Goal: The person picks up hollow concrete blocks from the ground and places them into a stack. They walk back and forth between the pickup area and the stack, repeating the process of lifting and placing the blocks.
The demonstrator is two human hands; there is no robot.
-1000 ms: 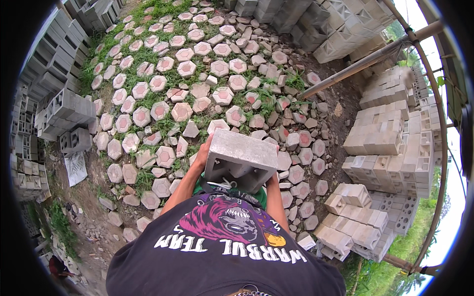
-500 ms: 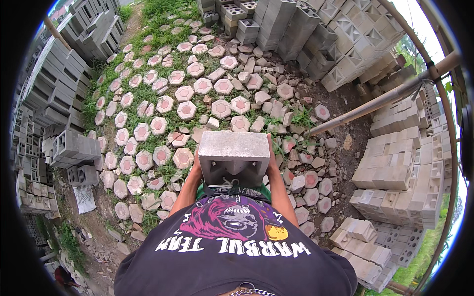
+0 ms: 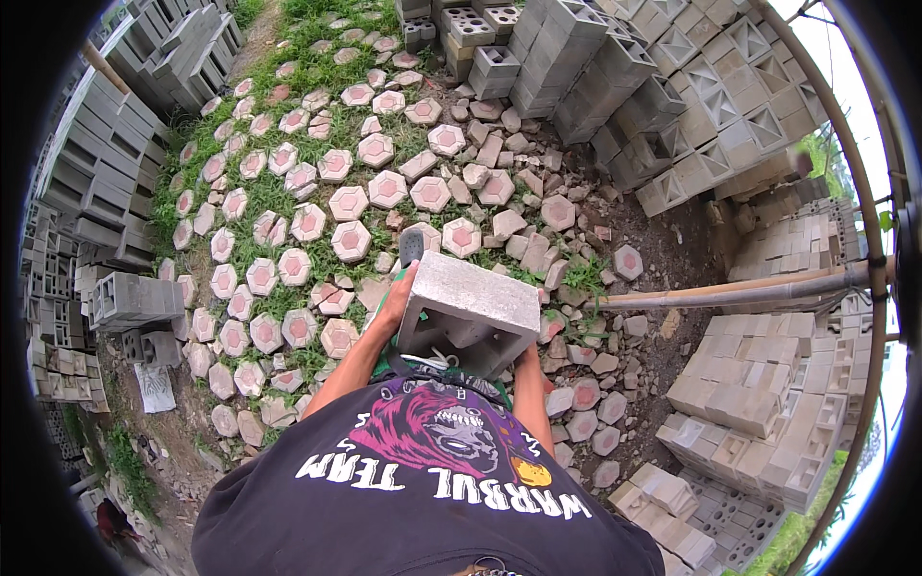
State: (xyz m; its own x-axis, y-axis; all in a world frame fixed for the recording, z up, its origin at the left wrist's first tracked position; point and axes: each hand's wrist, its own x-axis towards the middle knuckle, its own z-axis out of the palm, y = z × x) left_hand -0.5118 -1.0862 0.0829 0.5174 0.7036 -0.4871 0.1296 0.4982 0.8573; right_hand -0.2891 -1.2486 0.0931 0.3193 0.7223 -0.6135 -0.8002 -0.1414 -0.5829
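Note:
A grey concrete ventilation block [image 3: 471, 291], hollow on the side toward me, is carried in front of my waist. It tilts, its left end higher than its right. My left hand [image 3: 394, 300] grips the block's left side, and my right hand [image 3: 527, 360] is closed round its lower right side, partly hidden by it. Past the block's upper left corner shows the dark front of a shoe [image 3: 413, 245] on the ground.
Hexagonal pavers [image 3: 387, 189] with reddish centres lie in grass, with broken rubble [image 3: 538, 252] to their right. A bamboo pole [image 3: 711, 296] slants in from the right. Concrete block stacks stand at left [image 3: 91, 182], far right [image 3: 567, 58] and right [image 3: 749, 370].
The block has tilted, its right end dropping and its left end rising, with both hands still on it. A shoe has come into view beyond it. The surroundings have shifted and turned in the picture.

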